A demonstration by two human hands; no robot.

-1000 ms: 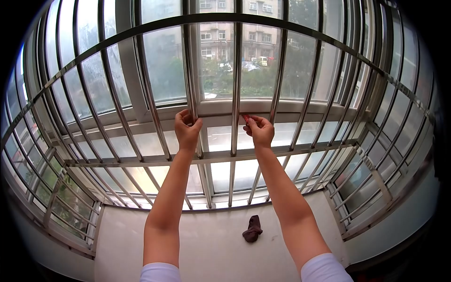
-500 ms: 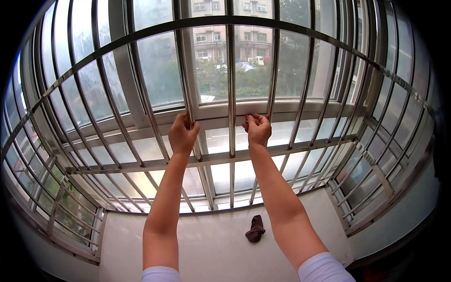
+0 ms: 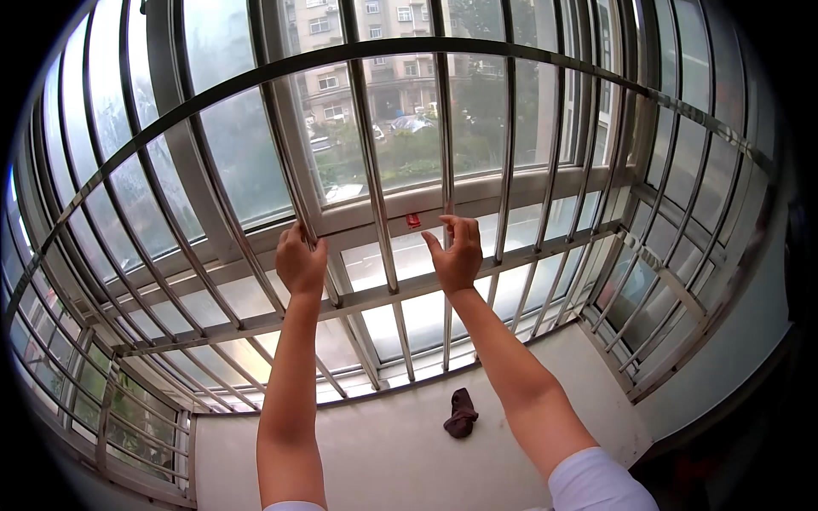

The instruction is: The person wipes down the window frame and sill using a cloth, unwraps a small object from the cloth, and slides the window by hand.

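My left hand (image 3: 301, 266) is at an upright metal bar (image 3: 284, 170) of the window grille, its fingers bent about the bar and the thumb on the near side. My right hand (image 3: 458, 255) is raised in front of the grille, thumb and forefinger apart, with nothing seen between them. Just left of its fingertips a small red piece (image 3: 413, 221) sits on the pale window frame (image 3: 503, 185) behind the bars. Its exact kind is too small to make out.
A curved horizontal rail (image 3: 383, 49) crosses the upright bars above my hands, and a lower rail (image 3: 358, 300) runs below them. A dark crumpled cloth (image 3: 461, 415) lies on the white sill (image 3: 366, 451). Buildings, trees and parked cars show outside the glass.
My right hand has gone from a pinch to open fingers, and the red piece now shows on the frame. My left hand stays at a bar. The view has shifted and tilted slightly.
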